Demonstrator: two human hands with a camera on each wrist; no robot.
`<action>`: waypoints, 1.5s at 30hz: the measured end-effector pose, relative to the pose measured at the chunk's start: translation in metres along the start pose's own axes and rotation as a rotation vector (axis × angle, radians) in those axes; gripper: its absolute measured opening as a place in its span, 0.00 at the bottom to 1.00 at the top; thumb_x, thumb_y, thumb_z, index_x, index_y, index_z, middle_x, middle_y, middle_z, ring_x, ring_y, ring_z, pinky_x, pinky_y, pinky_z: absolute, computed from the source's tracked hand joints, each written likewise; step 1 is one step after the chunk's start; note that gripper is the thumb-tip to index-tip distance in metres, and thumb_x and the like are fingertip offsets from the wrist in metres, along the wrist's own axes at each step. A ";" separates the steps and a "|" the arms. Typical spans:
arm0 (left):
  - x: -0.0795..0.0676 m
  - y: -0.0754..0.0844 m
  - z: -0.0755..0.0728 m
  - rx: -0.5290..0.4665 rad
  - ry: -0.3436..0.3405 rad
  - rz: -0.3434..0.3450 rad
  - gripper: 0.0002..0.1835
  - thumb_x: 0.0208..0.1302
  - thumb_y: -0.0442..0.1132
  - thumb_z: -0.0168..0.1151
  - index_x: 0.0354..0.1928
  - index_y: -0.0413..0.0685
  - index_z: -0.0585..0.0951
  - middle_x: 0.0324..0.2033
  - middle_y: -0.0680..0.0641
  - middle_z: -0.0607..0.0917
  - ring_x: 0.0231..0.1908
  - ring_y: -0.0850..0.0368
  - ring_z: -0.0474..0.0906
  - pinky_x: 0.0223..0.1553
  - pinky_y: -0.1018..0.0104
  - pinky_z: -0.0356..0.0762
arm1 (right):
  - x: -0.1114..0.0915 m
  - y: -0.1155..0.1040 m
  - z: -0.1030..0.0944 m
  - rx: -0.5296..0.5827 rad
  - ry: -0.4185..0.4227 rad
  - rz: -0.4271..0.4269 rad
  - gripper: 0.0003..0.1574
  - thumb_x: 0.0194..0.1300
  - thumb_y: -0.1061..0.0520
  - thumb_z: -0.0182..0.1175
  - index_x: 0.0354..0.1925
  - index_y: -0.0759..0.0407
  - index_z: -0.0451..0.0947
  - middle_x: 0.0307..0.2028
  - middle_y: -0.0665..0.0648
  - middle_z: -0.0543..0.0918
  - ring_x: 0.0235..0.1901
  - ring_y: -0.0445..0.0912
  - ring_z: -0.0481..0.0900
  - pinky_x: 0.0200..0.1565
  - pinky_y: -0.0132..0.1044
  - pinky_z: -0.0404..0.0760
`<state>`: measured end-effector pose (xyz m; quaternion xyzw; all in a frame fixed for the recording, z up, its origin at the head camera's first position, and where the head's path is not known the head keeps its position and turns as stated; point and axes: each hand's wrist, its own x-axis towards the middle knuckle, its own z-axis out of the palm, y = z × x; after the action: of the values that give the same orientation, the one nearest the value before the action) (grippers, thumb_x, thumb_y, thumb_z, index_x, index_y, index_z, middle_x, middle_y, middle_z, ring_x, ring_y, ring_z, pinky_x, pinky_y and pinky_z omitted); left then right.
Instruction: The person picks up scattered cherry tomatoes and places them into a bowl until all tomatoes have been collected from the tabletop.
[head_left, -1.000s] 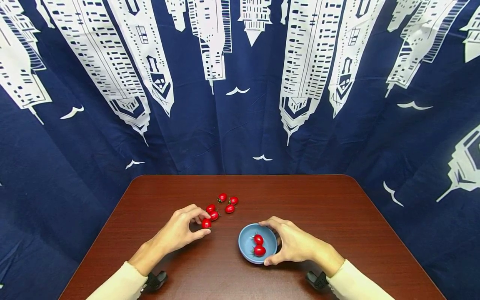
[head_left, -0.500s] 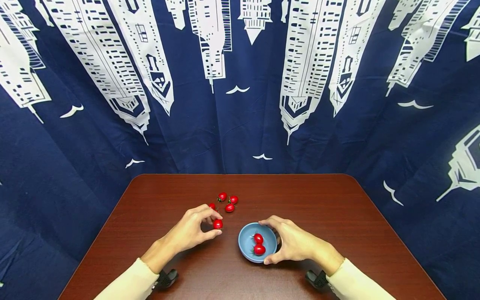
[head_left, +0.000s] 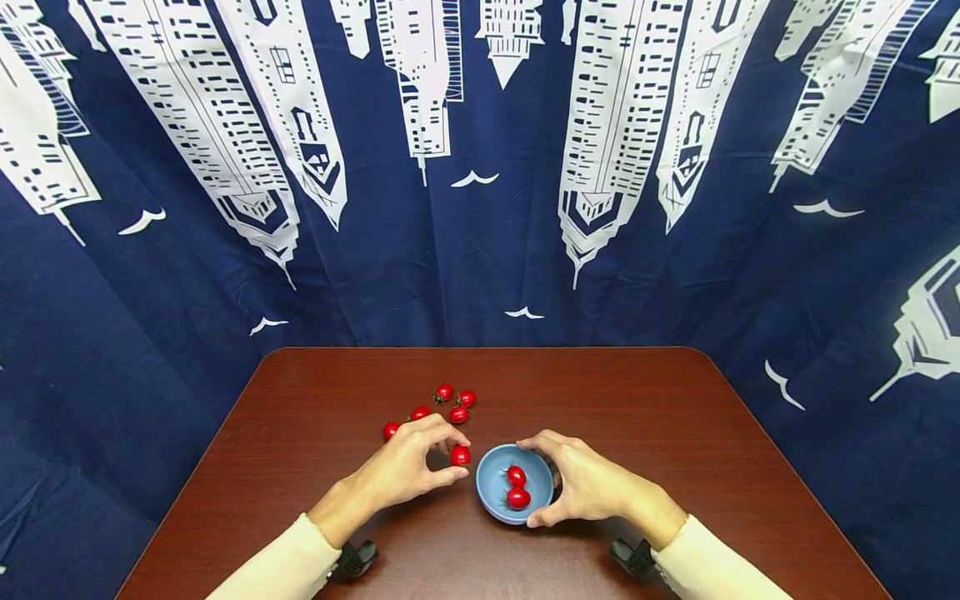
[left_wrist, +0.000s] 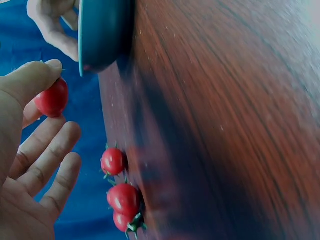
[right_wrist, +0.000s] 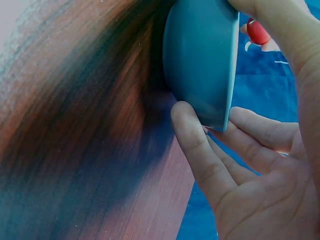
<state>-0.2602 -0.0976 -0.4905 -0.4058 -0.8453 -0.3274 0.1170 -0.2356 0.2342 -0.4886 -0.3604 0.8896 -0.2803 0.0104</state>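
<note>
My left hand (head_left: 408, 462) pinches a red cherry tomato (head_left: 461, 455) between thumb and fingertips, just left of the bowl's rim. In the left wrist view this tomato (left_wrist: 52, 98) hangs above the table, its other fingers spread loosely. A small blue bowl (head_left: 489, 500) stands on the table with two cherry tomatoes (head_left: 517, 498) inside, green stems attached. My right hand (head_left: 588, 483) holds the bowl's right side, thumb at the near rim and fingers round the far side. The right wrist view shows fingertips against the bowl's outer wall (right_wrist: 200, 65).
Several loose cherry tomatoes (head_left: 459, 414) lie behind and left of the bowl, one (head_left: 392, 430) partly covered by the left hand. The brown wooden table (head_left: 600, 392) ends at a blue curtain (head_left: 480, 267) with white buildings printed on it.
My left hand has carried the pinched tomato rightward from the loose group to beside the bowl, uncovering a tomato at the left. The right hand and bowl have stayed in place.
</note>
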 end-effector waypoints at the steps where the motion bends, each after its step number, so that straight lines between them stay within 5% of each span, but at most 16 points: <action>1: 0.001 0.001 0.001 -0.004 -0.005 -0.002 0.20 0.59 0.46 0.83 0.51 0.56 0.87 0.43 0.56 0.86 0.39 0.58 0.87 0.43 0.60 0.87 | 0.000 0.000 0.000 -0.003 -0.001 0.001 0.61 0.47 0.34 0.86 0.70 0.59 0.74 0.59 0.50 0.83 0.47 0.40 0.83 0.46 0.29 0.86; 10: 0.011 0.011 0.009 -0.006 -0.068 0.007 0.19 0.62 0.48 0.81 0.53 0.57 0.87 0.44 0.58 0.85 0.39 0.57 0.87 0.44 0.61 0.88 | 0.001 -0.002 -0.002 -0.016 -0.009 0.004 0.61 0.48 0.33 0.85 0.71 0.59 0.74 0.59 0.49 0.83 0.50 0.40 0.84 0.51 0.33 0.87; 17: 0.015 0.017 0.016 0.097 -0.092 -0.006 0.19 0.62 0.55 0.79 0.53 0.65 0.87 0.43 0.59 0.86 0.42 0.61 0.85 0.44 0.74 0.82 | 0.001 -0.002 -0.002 -0.026 -0.010 -0.009 0.61 0.48 0.33 0.84 0.71 0.58 0.73 0.58 0.49 0.84 0.52 0.40 0.85 0.55 0.36 0.87; 45: 0.024 0.023 0.037 0.157 -0.150 0.016 0.20 0.62 0.57 0.79 0.54 0.67 0.87 0.48 0.63 0.86 0.49 0.66 0.82 0.53 0.68 0.83 | 0.000 -0.003 -0.003 -0.050 -0.010 0.003 0.60 0.48 0.31 0.84 0.70 0.57 0.74 0.59 0.47 0.83 0.53 0.39 0.85 0.57 0.35 0.86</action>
<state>-0.2553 -0.0485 -0.4963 -0.4252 -0.8716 -0.2278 0.0876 -0.2341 0.2342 -0.4846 -0.3607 0.8968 -0.2560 0.0064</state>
